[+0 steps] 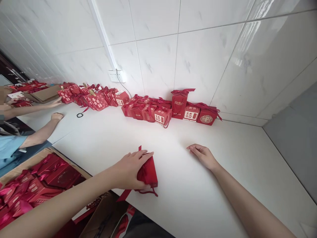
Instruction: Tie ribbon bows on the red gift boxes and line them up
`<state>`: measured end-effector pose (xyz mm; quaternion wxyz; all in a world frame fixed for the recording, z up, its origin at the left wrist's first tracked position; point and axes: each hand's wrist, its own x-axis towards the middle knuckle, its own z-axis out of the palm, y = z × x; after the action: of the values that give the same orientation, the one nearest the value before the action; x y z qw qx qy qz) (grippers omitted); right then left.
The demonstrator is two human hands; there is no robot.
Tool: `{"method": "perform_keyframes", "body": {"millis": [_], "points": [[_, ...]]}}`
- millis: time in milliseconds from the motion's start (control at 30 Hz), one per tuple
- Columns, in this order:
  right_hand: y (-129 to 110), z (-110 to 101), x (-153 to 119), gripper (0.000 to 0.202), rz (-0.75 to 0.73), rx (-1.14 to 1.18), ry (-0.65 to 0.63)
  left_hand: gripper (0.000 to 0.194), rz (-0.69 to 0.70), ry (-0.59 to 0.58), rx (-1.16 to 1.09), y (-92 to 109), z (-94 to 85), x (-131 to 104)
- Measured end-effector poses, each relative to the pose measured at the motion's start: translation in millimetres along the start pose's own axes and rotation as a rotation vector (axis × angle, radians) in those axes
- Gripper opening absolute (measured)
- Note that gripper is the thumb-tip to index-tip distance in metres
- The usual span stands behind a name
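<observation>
The left hand (130, 167) grips a red gift box (148, 173); right hand (203, 156) rests with loosely spread fingers; squeezing may crush it.

One red box (148, 173) in hand, one cardboard carton (37, 180), four hands visible.

Packing workroom: rows of gift boxes (158, 110)

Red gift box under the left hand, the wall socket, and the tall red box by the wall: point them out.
Red gift box (149, 173): head view, on its exposed right side beside the left hand (130, 167).
Wall socket (116, 76): head view, middle of the white plate.
Tall red box (179, 105): head view, front face.
</observation>
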<state>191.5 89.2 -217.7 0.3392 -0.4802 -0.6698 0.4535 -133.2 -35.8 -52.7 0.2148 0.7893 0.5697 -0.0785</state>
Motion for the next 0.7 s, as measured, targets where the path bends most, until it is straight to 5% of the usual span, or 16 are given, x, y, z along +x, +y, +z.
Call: {"method": "perform_keyframes", "body": {"millis": [167,333,500,600,700], "points": [[2.7,-1.9,-2.8,0.045,0.01,-0.026,0.007,0.107,-0.056,0.074,-0.112,3.3,10.8,-8.6],[9.9,-5.3,-6.5,0.043,0.04,-0.052,0.011,0.074,-0.147,0.303,-0.319,-19.2,-23.2,-56.5],[16.8,-8.2,-9.7,0.041,0.077,-0.089,0.03,0.078,-0.718,0.748,-0.016,-76.1,-55.4,-150.9],[16.2,-9.2,-12.5,0.039,0.139,-0.124,0.051,0.091,-1.084,0.68,0.208,-116.6,-43.7,-203.3],[15.6,-10.0,-14.5,0.035,0.175,-0.145,0.081,0.098,-1.254,0.517,0.226,-154.5,-17.0,-239.8]]}}
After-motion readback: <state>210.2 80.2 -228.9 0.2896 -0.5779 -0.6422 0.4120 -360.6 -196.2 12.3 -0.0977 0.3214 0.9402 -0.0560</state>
